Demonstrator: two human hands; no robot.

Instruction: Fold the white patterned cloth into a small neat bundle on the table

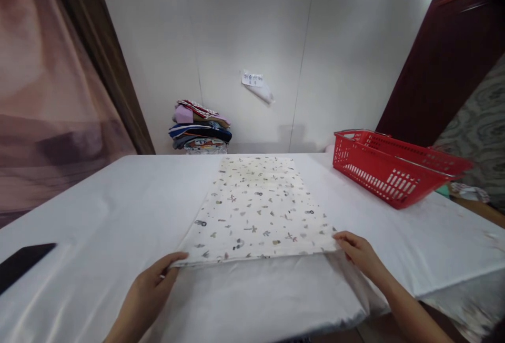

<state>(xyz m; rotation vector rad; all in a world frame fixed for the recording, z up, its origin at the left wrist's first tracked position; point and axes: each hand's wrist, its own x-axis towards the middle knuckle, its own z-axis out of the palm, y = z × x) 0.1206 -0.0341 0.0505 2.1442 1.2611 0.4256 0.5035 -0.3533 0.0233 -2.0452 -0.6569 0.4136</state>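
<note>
A cream cloth (pixel 256 206) printed with small grey and tan motifs lies lengthwise over the middle of the white-covered table, its far end near the back edge. Its near edge runs between my two hands. At the left near corner, my left hand (pixel 152 285) pinches the fabric between thumb and fingers. My right hand (pixel 357 251) grips the right near corner the same way. The edge looks layered and is stretched fairly straight. Between the hands the near edge sits slightly above the front of the white table cover (pixel 256 295).
A red plastic basket (pixel 394 169) stands at the table's right. Folded clothes (pixel 201 127) are stacked beyond the back edge, against the pale wall. A dark flat object (pixel 26 264) lies at the left. A pink curtain (pixel 51 96) hangs on the left side.
</note>
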